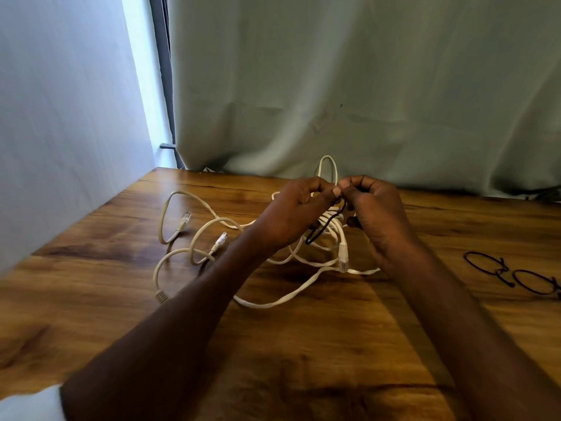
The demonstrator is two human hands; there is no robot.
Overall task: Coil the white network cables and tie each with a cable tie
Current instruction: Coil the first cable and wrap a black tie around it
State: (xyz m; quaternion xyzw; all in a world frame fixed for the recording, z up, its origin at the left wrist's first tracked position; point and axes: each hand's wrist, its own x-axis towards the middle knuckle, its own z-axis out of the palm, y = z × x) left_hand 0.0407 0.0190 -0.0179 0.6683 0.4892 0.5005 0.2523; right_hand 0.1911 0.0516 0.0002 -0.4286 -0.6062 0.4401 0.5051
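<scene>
White network cables lie tangled on the wooden table, with plugs showing at the left and middle. My left hand and my right hand meet above the tangle and hold a bunch of white cable coils between them. A thin black cable tie hangs from my fingers across the coils; both hands pinch it near their fingertips. One plug dangles below the coils.
Two more black ties lie on the table at the right. A pale green curtain hangs along the table's far edge. A light wall stands at the left.
</scene>
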